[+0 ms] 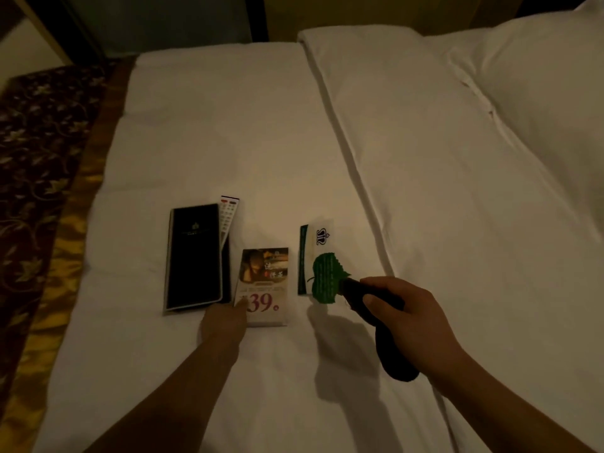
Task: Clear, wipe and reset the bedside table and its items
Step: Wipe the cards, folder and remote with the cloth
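my left hand (pixel 225 323) fingers out, touching near-left corner of the "39" promo card (pixel 265 286) on the bed (pixel 202 132), my right hand (pixel 413 317) wrapped round a black object (pixel 392 351), tip over green leaf card (pixel 323 277), black folder (pixel 193 256) left, remote control (pixel 229 213) at its edge

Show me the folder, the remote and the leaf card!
folder (pixel 192 256), head view, middle of its black cover.
remote (pixel 229 213), head view, on the white button face sticking out from behind the folder.
leaf card (pixel 324 276), head view, middle of the green leaf.
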